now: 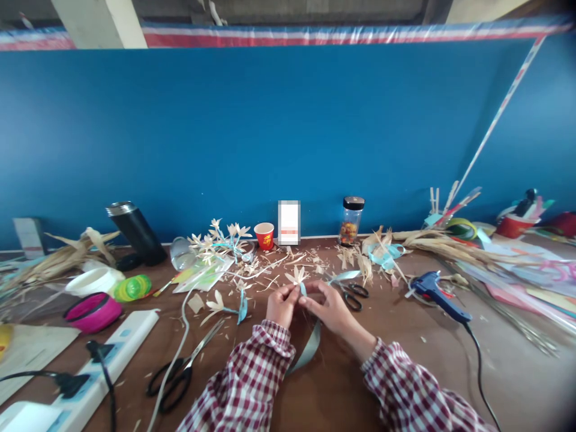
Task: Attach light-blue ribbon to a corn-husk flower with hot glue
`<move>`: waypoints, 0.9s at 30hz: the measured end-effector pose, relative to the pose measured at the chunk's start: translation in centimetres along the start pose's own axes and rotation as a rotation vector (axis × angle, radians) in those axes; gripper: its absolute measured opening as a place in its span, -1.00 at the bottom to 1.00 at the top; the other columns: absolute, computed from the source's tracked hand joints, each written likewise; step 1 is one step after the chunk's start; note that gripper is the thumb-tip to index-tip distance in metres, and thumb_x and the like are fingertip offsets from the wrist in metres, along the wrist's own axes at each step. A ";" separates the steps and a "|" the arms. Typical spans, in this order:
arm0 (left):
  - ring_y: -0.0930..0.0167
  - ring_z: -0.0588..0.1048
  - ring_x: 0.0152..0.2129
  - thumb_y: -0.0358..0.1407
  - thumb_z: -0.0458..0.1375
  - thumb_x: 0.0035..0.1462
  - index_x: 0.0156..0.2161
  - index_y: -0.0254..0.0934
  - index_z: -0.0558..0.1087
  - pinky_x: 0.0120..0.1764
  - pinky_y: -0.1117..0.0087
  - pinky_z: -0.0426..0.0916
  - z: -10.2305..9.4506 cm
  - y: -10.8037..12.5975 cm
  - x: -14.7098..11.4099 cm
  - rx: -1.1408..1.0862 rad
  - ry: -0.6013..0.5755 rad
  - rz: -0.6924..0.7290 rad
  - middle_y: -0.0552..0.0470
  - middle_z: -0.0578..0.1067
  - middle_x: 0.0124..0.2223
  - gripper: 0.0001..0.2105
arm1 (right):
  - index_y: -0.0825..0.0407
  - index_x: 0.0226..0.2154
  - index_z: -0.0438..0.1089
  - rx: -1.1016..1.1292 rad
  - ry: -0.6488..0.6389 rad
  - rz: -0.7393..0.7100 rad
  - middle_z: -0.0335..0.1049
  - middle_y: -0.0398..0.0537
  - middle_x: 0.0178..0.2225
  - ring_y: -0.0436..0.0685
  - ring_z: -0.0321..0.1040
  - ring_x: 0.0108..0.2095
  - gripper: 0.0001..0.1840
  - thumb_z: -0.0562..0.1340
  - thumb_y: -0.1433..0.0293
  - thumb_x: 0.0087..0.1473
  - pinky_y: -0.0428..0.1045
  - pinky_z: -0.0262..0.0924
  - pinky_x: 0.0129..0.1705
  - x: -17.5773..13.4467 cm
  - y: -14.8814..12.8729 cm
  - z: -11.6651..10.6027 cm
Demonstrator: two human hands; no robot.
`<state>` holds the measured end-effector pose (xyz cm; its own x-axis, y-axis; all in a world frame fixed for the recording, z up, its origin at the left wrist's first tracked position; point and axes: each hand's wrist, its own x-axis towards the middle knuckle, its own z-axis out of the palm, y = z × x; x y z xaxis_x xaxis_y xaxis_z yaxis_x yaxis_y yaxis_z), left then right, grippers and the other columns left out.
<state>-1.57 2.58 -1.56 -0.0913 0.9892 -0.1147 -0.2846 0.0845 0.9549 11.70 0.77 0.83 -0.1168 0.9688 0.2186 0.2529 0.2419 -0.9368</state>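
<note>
A pale, thin-petalled handmade flower [296,276] stands up between my hands, its base pinched in the closed fingers of my left hand [282,305]. My right hand [327,307] is closed too, thumb and finger gripping a light blue ribbon [310,349] just beneath the petals. The ribbon's long end hangs down and curls onto the table between my forearms. Left of my hands lies another flower [218,302] with a blue-wrapped stem. Black-handled scissors [182,375] rest open-bladed beside my left sleeve; a second black-handled pair [355,295] lies just past my right hand.
A blue glue gun [438,295] with a black cord lies at right. Finished-looking flowers [220,240], a red paper cup [264,236] and a lidded jar [351,221] stand at the back. A white power strip [108,366] sits at left near a black flask [138,234]. Husk scraps litter the brown table.
</note>
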 end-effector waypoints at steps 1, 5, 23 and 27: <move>0.42 0.48 -0.54 -0.21 0.31 -0.19 -0.37 -0.33 0.55 -0.44 0.43 0.41 0.0 0.0 0.0 -0.004 -0.001 -0.010 0.00 0.55 -0.45 -0.75 | 0.09 -0.27 0.33 -0.019 0.050 -0.011 0.43 0.01 -0.31 0.05 0.35 -0.42 -0.67 0.26 0.22 -0.06 -0.07 0.23 -0.41 -0.2 -0.2 -0.1; 0.44 0.46 -0.61 -0.19 0.30 -0.19 -0.39 -0.36 0.54 -0.48 0.42 0.41 0.0 0.3 -0.2 -0.008 -0.061 -0.045 0.03 0.52 -0.53 -0.73 | 0.06 -0.46 0.31 -0.206 0.189 -0.073 0.36 -0.13 -0.53 -0.01 0.24 -0.56 -0.76 0.18 0.22 0.04 -0.11 0.12 -0.50 -1.1 -0.9 -0.3; 0.44 0.48 -0.57 -0.17 0.32 -0.24 -0.39 -0.32 0.52 -0.46 0.44 0.41 -0.2 0.3 -0.4 0.052 -0.060 -0.047 0.04 0.53 -0.47 -0.72 | 0.06 -0.52 0.44 -0.292 0.045 -0.035 0.49 -0.06 -0.51 0.06 0.37 -0.50 -0.84 0.20 0.36 0.00 -0.12 0.12 -0.48 -1.3 0.5 0.3; 0.46 0.47 -0.60 -0.20 0.32 -0.23 -0.43 -0.31 0.51 -0.46 0.44 0.41 0.0 0.6 -0.6 0.017 -0.048 -0.069 0.06 0.52 -0.51 -0.76 | 0.07 -0.52 0.43 -0.275 0.052 -0.030 0.48 -0.07 -0.52 0.05 0.36 -0.51 -0.82 0.19 0.36 0.01 -0.12 0.13 -0.48 -1.3 0.6 0.3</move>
<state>-1.68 2.05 -0.90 -0.0263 0.9855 -0.1678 -0.2728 0.1544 0.9496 11.73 -0.35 -0.09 -0.0807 0.9608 0.2652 0.5023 0.2691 -0.8218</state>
